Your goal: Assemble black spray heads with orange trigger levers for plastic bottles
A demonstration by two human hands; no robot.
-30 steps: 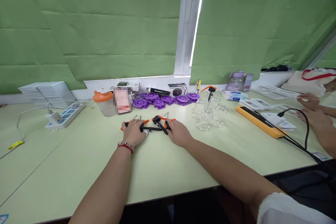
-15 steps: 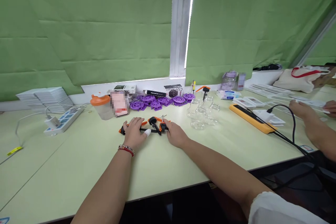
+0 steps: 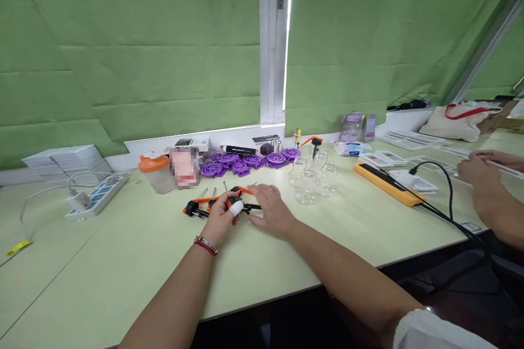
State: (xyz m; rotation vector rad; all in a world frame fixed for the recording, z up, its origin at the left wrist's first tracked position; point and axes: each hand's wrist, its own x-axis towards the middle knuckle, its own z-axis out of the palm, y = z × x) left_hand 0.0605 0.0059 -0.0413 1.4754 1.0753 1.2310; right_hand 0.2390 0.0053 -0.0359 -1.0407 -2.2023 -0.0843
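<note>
Head view: the left hand has its fingers closed around a black-and-orange clamp lying on the bench, while the right hand rests beside it, fingers spread, touching the clamp's right end. This looks like the gathering and gripping step; the next move likely calls for a firm two-handed hold. The clamp's long axis runs left-right, metal pins angled away toward the window.

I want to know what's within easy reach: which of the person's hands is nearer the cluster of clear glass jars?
The right hand. It rests on the table just left of the glass jars, while the left hand lies farther left, fingers on the orange-and-black clamps.
</note>
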